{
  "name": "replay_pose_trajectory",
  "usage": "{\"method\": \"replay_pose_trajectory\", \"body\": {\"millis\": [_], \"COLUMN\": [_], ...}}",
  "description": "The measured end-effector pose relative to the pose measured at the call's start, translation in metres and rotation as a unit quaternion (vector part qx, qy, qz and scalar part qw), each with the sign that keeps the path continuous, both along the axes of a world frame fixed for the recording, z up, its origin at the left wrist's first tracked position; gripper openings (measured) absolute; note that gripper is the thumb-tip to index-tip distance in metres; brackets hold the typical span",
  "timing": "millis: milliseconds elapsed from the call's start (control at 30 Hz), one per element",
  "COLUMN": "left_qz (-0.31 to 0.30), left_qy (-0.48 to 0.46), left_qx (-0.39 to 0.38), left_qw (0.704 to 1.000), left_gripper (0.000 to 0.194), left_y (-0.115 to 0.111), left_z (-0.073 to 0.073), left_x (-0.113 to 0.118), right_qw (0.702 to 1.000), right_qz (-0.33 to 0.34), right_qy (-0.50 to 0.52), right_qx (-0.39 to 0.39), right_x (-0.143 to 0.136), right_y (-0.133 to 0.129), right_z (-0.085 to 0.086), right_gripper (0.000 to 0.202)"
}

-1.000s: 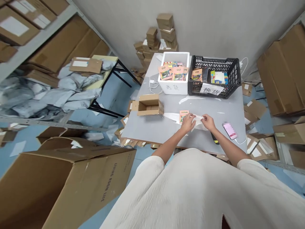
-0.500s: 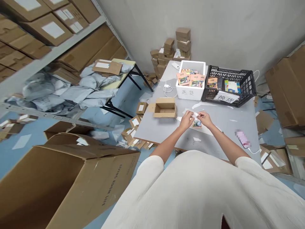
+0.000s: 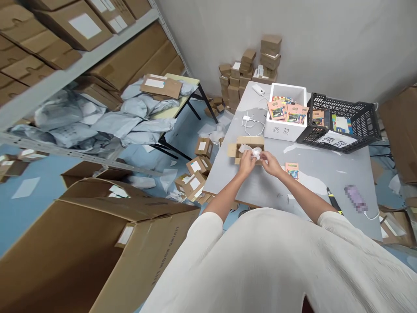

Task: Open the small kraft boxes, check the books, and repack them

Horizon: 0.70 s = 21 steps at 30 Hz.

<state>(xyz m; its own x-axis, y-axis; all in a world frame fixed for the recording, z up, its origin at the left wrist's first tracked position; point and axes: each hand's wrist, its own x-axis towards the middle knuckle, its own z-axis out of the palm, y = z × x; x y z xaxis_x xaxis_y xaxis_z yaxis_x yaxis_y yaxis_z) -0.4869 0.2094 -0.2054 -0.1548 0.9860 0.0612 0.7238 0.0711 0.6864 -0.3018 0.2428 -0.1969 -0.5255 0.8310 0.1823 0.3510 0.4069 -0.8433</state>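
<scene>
Crumpled white wrapping (image 3: pixel 256 152) is gripped between my two hands over a small open cardboard box (image 3: pixel 243 140). My left hand (image 3: pixel 248 162) has its fingers closed on the wrapping's near left side. From the right, my right hand (image 3: pixel 270 163) pinches the same wrapping. Whether anything lies inside the wrapping cannot be made out. A small pink packet with a colourful picture (image 3: pixel 292 170) rests on the grey table (image 3: pixel 260 190), right of my right hand, beside a white paper sheet (image 3: pixel 311 184).
A white foam box (image 3: pixel 283 130) and a black crate (image 3: pixel 345 126) with packets stand at the back. A yellow-black cutter (image 3: pixel 334 201) and a phone (image 3: pixel 355 198) lie on the right. A large open carton (image 3: pixel 156 243) stands left, near shelves with grey parcels (image 3: pixel 114 124).
Both hands moved left with the white wrapping, from above the pink packet to over the small box. The packet stays on the table. The view has shifted, uncovering the cutter.
</scene>
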Motion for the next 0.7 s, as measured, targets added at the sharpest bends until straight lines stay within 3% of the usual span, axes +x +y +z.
{"method": "replay_pose_trajectory", "body": {"millis": [133,300,367,467,567,700], "left_qz": [-0.036,-0.048,-0.043,-0.090,-0.140,-0.161], "left_qy": [-0.025,0.021,0.065,0.108,0.131,0.147], "left_qx": [-0.027,-0.040,-0.033,-0.038,-0.059,-0.114], "left_qw": [0.999,0.998,0.996,0.989,0.980,0.969], "left_gripper": [0.018,0.048,0.053,0.054,0.058,0.051], "left_y": [0.007,0.005,0.002,0.001,0.004,0.015], "left_z": [-0.013,-0.014,-0.012,-0.011,-0.015,-0.019], "left_x": [-0.017,-0.033,-0.038,-0.042,-0.040,-0.032], "right_qw": [0.993,0.969,0.951,0.927,0.912,0.899], "right_qz": [0.026,0.010,0.010,0.009,0.015,0.014], "right_qy": [-0.098,-0.241,-0.303,-0.369,-0.406,-0.434], "right_qx": [0.057,0.062,0.059,0.062,0.063,0.059], "right_x": [-0.012,-0.023,-0.028,-0.035,-0.040,-0.039], "right_y": [0.009,0.027,0.031,0.032,0.030,0.027], "right_z": [-0.018,-0.030,-0.030,-0.028,-0.025,-0.022], "right_gripper": [0.050,0.058,0.059,0.058,0.053,0.046]}}
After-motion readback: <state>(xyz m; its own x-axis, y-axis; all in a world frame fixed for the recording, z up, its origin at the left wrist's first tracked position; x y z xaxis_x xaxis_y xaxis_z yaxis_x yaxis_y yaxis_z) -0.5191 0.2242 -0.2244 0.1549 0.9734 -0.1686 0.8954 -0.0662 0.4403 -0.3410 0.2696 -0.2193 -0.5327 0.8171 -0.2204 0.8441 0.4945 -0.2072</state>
